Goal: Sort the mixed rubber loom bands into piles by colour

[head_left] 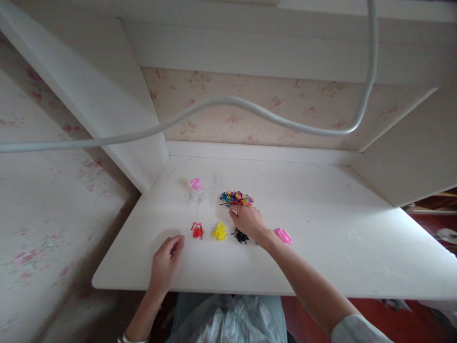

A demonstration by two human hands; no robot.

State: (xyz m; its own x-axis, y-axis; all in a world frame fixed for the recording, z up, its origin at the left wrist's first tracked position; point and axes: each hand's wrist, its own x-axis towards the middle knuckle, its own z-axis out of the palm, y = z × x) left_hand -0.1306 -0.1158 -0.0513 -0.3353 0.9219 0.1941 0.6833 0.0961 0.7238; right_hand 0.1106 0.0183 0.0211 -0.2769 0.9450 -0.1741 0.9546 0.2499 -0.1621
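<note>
Nearest: left hand [167, 263] on the front left of the white desk [332, 238], fingers curled loosely inward; can't tell if anything is tucked inside. Next, a row of single-color piles: red strands [197, 231] closest to that hand, then yellow strands [219, 231], black strands [240, 236] partly under the right hand [247, 220], and pink strands [283, 236] past the right forearm. A sliver of blue shows at the right wrist; rest of it hidden, count unclear.

Right hand reaches over the row to the near edge of the mixed-color pile [235, 197], mid-desk. Fingers bent down, tips hidden by the hand; can't tell if pinching or loose.

Strands look like tiny elastic bands, too small to confirm. Likely very light, soft, stretchy, hard to break, prone to cling or tangle. Best taken singly in a thumb-and-index pinch at a loose end on the pile's fringe.

Farther left, a clear bottle with a pink cap [196, 186]; contents hard to make out.
</note>
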